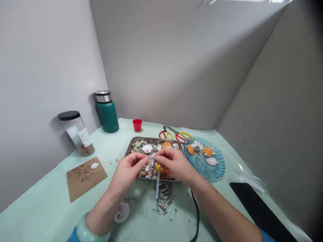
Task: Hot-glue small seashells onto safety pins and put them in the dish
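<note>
My left hand (130, 168) and my right hand (175, 164) meet over a metal tray (135, 138) of seashells. Thumb and forefinger of each are pinched together. A small pale thing shows between the fingertips, too small to name. Just below them lie long spiral shells (150, 168) in the tray. Close under my right hand is a yellow-orange part (159, 167) with a translucent glue stick (157, 185) jutting toward me; it looks like a glue gun, mostly hidden by that hand. A white scallop shell (147, 148) lies behind the fingertips.
Safety pins (165, 196) are heaped before the tray, near a black cord (196, 215). Right stands a blue plate (219, 164) with shells; behind are scissors (185, 135) and a red cup (137, 125). Left are a green bottle (108, 116), a jar (78, 132) and cardboard (87, 183).
</note>
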Action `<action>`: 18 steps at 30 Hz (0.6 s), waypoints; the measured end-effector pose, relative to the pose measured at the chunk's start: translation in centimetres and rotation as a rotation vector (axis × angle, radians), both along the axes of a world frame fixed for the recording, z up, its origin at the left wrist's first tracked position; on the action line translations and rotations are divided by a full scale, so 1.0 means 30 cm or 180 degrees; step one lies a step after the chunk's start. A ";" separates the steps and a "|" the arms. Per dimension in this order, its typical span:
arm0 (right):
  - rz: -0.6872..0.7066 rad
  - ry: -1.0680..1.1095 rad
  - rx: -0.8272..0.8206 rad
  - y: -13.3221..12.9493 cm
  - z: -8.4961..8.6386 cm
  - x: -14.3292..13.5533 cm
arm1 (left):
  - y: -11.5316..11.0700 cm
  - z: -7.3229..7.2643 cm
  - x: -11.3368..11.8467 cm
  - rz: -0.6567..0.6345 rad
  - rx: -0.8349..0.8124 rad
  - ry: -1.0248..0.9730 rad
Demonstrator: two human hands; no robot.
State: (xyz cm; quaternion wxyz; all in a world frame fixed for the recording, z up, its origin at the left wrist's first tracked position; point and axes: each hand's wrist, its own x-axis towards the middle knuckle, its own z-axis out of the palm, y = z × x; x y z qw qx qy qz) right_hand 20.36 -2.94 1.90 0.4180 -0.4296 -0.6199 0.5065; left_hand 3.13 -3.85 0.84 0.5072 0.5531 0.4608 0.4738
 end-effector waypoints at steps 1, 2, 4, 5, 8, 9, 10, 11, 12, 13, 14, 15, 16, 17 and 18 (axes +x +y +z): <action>0.0025 0.0007 -0.0011 0.000 0.000 0.000 | 0.001 -0.001 0.000 0.0010 0.0010 -0.0005; 0.0052 0.0007 -0.0010 0.000 -0.001 0.001 | 0.002 -0.001 -0.001 0.0021 0.0019 -0.0017; 0.0088 -0.0034 0.0030 0.000 -0.001 0.002 | 0.004 -0.003 -0.002 0.0050 0.0025 -0.0041; 0.0082 -0.0079 0.0071 0.000 0.000 0.004 | 0.004 -0.004 -0.002 0.0062 0.0025 -0.0046; -0.0042 -0.0292 0.0305 0.002 0.004 0.007 | 0.005 -0.005 -0.002 0.0109 0.0002 -0.0031; -0.0093 -0.0381 0.0407 0.003 0.006 0.008 | 0.005 -0.006 -0.002 0.0118 -0.0010 -0.0017; -0.0148 -0.0470 0.0517 0.004 0.007 0.008 | 0.006 -0.006 -0.001 0.0126 -0.0016 -0.0002; -0.0199 -0.0557 0.0620 0.004 0.008 0.009 | 0.006 -0.007 -0.001 0.0136 -0.0011 0.0012; -0.0236 -0.0642 0.0705 0.005 0.008 0.010 | 0.007 -0.007 0.000 0.0147 0.0003 0.0028; -0.0263 -0.0716 0.0773 0.005 0.007 0.011 | 0.007 -0.006 0.000 0.0158 0.0021 0.0047; -0.0282 -0.0779 0.0827 0.005 0.006 0.012 | 0.006 -0.005 0.001 0.0178 0.0042 0.0064; -0.0293 -0.0830 0.0875 0.006 0.004 0.013 | 0.006 -0.003 0.002 0.0202 0.0069 0.0075; -0.0309 -0.0871 0.0929 0.006 0.003 0.014 | 0.005 -0.001 0.003 0.0215 0.0083 0.0090; -0.0318 -0.0913 0.0984 0.006 0.002 0.015 | 0.004 0.001 0.003 0.0226 0.0088 0.0105; -0.0326 -0.0954 0.1039 0.006 0.001 0.016 | 0.003 0.004 0.004 0.0237 0.0089 0.0117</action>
